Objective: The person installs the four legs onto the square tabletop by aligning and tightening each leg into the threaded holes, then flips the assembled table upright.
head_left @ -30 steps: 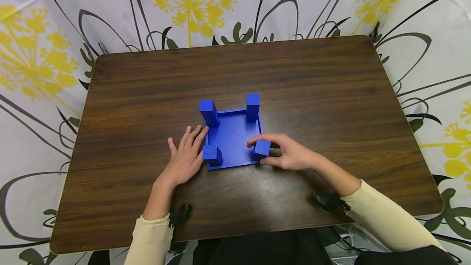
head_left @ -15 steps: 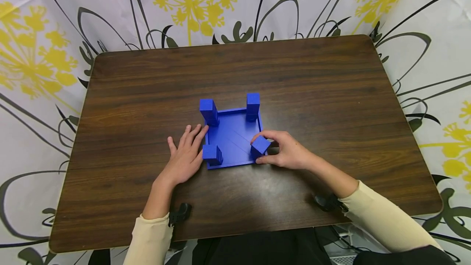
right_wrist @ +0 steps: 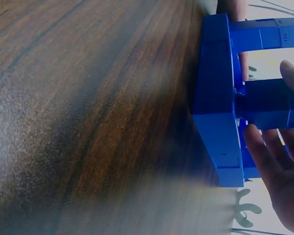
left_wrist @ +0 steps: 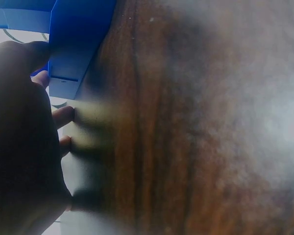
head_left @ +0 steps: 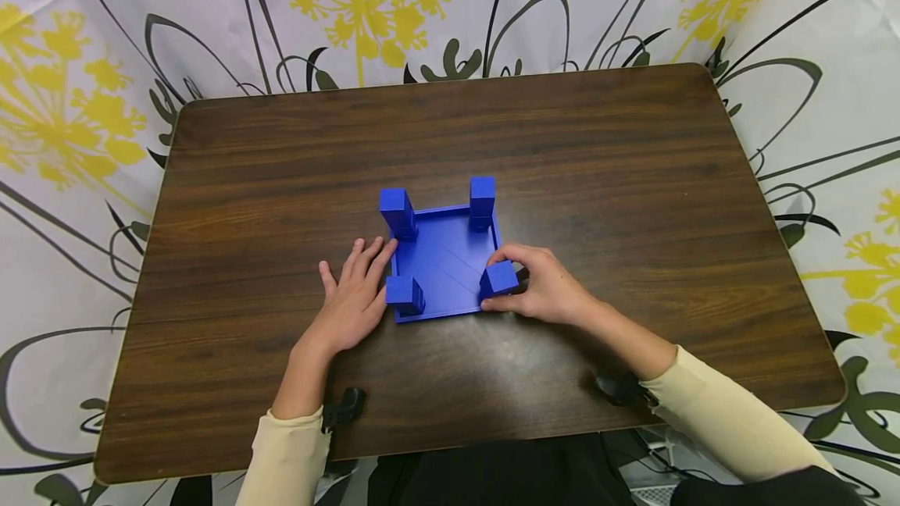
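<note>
A square blue tray-like base (head_left: 446, 265) with a raised rim lies on the brown table, a blue square post at each corner. My right hand (head_left: 547, 287) grips the near right post (head_left: 500, 278) between thumb and fingers. In the right wrist view, a narrow neck shows between this post (right_wrist: 269, 103) and the base. My left hand (head_left: 355, 299) lies with spread fingers along the base's left side, touching it, close to the near left post (head_left: 404, 294). The far left post (head_left: 397, 212) and far right post (head_left: 481, 201) stand upright.
The wood-grain table (head_left: 633, 162) extends around the base on all sides. Behind it hangs a white curtain (head_left: 232, 14) with yellow flowers and dark stems. Black wrist devices (head_left: 344, 409) sit below both hands.
The near right post has turned in my right hand, and its top face sits at a different angle. My right fingers have shifted slightly around it. The left hand stays in place.
</note>
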`<state>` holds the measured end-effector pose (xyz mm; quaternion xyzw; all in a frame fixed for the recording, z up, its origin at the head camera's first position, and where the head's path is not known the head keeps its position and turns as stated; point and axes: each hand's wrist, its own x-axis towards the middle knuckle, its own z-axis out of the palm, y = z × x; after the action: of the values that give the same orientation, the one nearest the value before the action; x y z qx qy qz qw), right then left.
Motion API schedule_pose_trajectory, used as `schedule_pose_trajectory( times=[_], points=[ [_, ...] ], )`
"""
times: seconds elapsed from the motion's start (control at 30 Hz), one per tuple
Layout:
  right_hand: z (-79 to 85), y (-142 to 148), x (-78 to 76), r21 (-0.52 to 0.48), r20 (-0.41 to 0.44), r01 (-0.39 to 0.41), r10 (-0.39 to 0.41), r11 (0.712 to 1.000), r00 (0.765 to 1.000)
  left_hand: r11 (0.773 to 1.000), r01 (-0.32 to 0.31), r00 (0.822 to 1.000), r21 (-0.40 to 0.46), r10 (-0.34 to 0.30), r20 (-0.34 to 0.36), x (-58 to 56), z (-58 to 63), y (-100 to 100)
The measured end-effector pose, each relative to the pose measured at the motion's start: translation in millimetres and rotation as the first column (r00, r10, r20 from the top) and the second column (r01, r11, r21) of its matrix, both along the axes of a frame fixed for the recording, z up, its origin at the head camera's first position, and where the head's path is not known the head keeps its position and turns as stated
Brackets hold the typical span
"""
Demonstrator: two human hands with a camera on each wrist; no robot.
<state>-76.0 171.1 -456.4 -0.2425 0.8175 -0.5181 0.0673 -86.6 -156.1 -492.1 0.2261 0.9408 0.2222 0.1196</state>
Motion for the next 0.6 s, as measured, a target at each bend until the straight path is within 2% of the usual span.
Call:
schedule_pose_trajectory(
  times=[0.3,0.6],
  points=[
    [-3.0,-3.2,2.6,0.008,-0.058,0.04,-0.039,0.999,0.998,1.0,0.0,1.0,0.008,0.0,0.0,0.2,2.1,0.5],
    [-0.3,2.1,3.8,0.055,-0.065,-0.006,0.009,0.998,0.998,1.0,-0.002,1.0,0.005,0.002,0.0,0.7,1.9,1.1]
  ],
)
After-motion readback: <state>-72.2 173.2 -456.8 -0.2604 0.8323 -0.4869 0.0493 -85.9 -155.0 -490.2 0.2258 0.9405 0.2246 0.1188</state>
